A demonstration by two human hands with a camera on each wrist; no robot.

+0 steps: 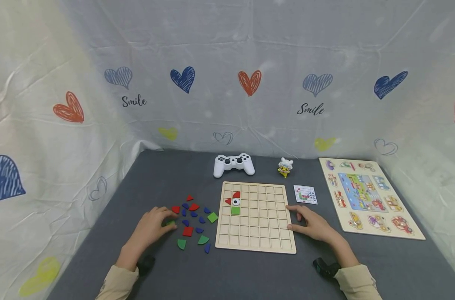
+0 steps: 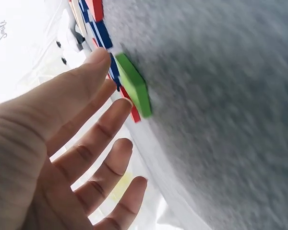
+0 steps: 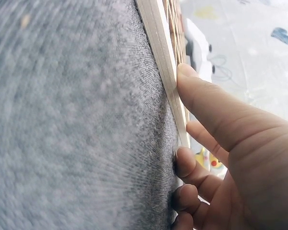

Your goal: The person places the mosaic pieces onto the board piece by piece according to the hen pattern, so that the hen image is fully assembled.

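My left hand (image 1: 152, 227) is at the left of the loose pieces, its thumb and fingers spread around a green block (image 2: 134, 86). In the left wrist view the thumb tip comes right up to that block, with the fingertips behind it. My right hand (image 1: 311, 223) rests at the right edge of a wooden grid board (image 1: 262, 221), its thumb (image 3: 197, 86) along the rim. On the board's upper left lie a red curved piece (image 1: 236, 194), a red triangle (image 1: 228, 201), an eye piece (image 1: 236, 201) and a green square (image 1: 235, 211).
Between left hand and board lie several blue pieces (image 1: 199, 230), a red square (image 1: 188, 231), a green diamond (image 1: 212, 217) and green quarter circles (image 1: 203, 239). Behind are a white game controller (image 1: 233, 163) and small figurine (image 1: 285, 167). A pattern card (image 1: 305, 194) and picture puzzle (image 1: 394, 227) lie right.
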